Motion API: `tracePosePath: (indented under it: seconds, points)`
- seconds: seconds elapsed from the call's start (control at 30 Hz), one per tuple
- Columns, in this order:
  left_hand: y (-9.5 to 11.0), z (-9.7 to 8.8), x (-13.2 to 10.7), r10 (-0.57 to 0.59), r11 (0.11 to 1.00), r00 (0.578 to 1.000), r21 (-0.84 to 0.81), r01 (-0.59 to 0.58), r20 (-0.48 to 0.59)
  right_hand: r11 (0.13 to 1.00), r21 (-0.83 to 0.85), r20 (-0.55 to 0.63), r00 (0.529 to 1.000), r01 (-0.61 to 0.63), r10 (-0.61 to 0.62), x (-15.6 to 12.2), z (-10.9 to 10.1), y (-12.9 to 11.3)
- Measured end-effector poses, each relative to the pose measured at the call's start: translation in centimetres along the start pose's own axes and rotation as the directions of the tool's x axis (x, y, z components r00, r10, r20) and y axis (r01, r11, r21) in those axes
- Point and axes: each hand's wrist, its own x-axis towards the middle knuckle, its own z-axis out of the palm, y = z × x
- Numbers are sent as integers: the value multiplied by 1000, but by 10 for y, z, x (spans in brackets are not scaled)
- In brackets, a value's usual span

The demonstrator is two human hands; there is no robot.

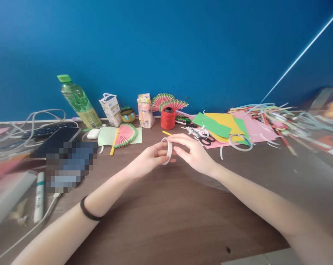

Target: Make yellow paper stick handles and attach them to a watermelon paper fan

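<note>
My left hand [147,160] pinches a thin white roll of tape [169,151], with its fingers passing through the ring and the thumb on the near side. The roll stands on edge above the table. From the other side, my right hand [195,152] has its curved fingertips on the upper rim of the roll. The right thumb points toward the ring; whether it touches is hard to tell. Just behind the hands lie a short yellow strip [167,133] and a red spool of thread [168,119] with a dark top.
Pleated paper fans [125,135], a milk carton [110,109] and a green-capped bottle [79,99] stand or lie at the back left. Coloured paper [231,123], scissors [207,140], another tape roll [240,147] and paper strips [276,114] lie right. A marker [39,197] and cables are left.
</note>
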Motion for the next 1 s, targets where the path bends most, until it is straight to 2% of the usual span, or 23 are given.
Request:
tracePosePath:
  seconds: [0.33,0.57,0.9,1.0]
  points:
    - [-2,0,1,39,998,999,53,-39,2,975,200,22,995,-99,96,-1,-1,-4]
    - [-3,-2,1,65,993,997,101,-68,29,998,62,-38,999,23,-21,0,0,0]
    - [-3,-3,1,67,990,996,124,-74,60,982,182,6,999,-50,49,0,-1,1]
    - [-4,-3,1,60,989,997,132,-67,53,985,171,6,1000,-20,20,1,-1,2]
